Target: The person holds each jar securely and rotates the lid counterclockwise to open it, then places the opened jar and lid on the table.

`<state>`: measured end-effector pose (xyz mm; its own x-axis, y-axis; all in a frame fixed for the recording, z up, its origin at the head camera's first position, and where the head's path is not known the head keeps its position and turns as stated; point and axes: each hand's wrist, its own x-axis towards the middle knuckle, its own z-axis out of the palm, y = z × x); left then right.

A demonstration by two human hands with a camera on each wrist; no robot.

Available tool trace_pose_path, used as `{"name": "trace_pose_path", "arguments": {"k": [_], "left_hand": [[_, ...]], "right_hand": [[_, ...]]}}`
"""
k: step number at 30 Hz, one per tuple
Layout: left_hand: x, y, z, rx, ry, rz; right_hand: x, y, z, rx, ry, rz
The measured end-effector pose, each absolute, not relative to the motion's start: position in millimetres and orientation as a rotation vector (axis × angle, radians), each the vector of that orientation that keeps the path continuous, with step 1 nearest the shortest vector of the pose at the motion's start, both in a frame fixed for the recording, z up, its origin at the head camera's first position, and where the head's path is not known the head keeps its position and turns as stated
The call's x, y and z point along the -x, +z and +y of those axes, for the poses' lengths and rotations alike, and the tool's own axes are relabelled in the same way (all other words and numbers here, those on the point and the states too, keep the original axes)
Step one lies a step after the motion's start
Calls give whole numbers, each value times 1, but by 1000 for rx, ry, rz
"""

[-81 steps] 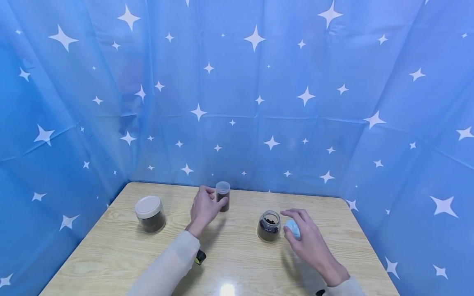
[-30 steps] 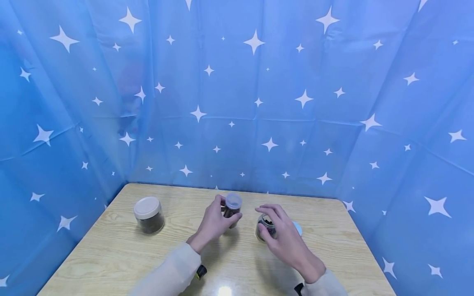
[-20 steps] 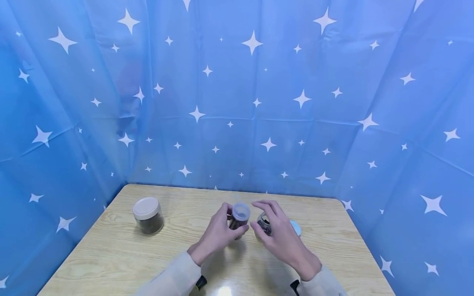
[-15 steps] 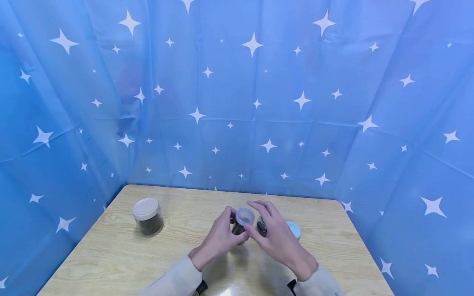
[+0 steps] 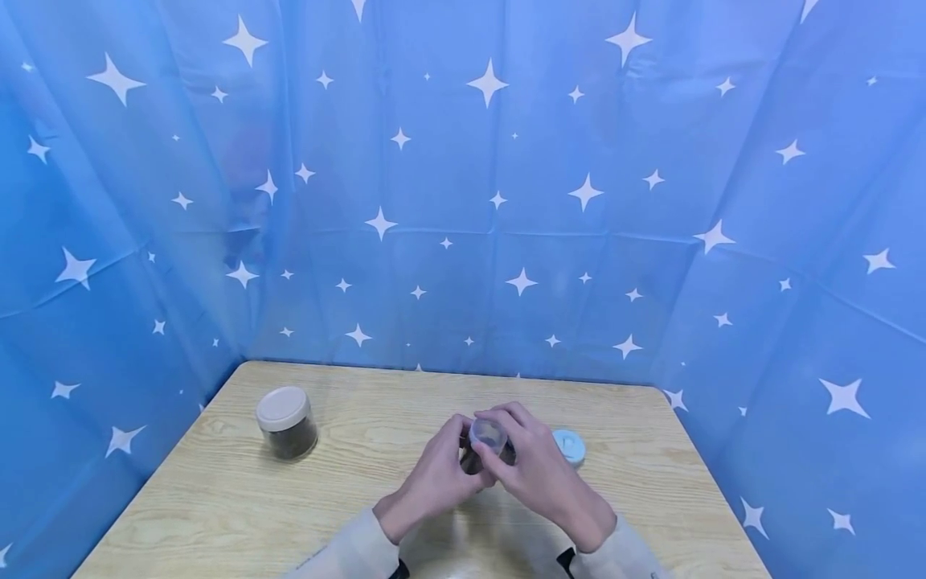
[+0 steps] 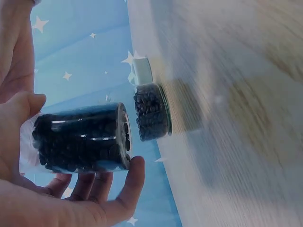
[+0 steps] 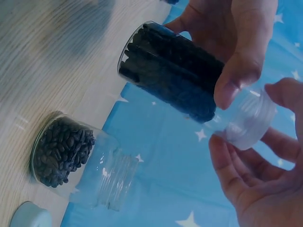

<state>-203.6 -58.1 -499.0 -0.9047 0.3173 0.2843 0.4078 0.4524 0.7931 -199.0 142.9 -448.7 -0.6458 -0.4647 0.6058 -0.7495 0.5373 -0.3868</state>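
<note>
My left hand [image 5: 439, 473] grips a clear cylindrical jar [image 6: 83, 139] filled with dark beans, held above the table. Thumb and fingers of my right hand [image 5: 541, 474] are curled round its translucent lid [image 7: 248, 120], which sits on the jar's mouth in the right wrist view. Below and beyond the hands stands an open glass jar [image 7: 64, 151], part full of dark beans, its threaded neck bare. In the head view the hands mostly hide that jar. A light blue lid [image 5: 570, 447] lies to the right of it on the table.
A wider jar [image 5: 291, 441] with a pale lid and dark contents stands on the left of the wood-grain table [image 5: 217, 498]. A blue curtain [image 5: 463, 265] with white stars hangs behind and along both sides.
The left hand has lifted the bean jar from the back of the table and brought it right and nearer. The right hand has left the light blue lid and taken hold of the translucent lid.
</note>
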Motion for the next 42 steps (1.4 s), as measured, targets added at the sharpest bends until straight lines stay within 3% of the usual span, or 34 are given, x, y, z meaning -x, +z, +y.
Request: {"name": "trace_pose_path", "arguments": {"k": [23, 42], "left_hand": [[196, -504, -46, 691, -1448, -2543], [190, -506, -49, 829, -1520, -2563]], "right_hand": [[187, -443, 136, -903, 711, -2374], [185, -442, 148, -1084, 853, -2289]]}}
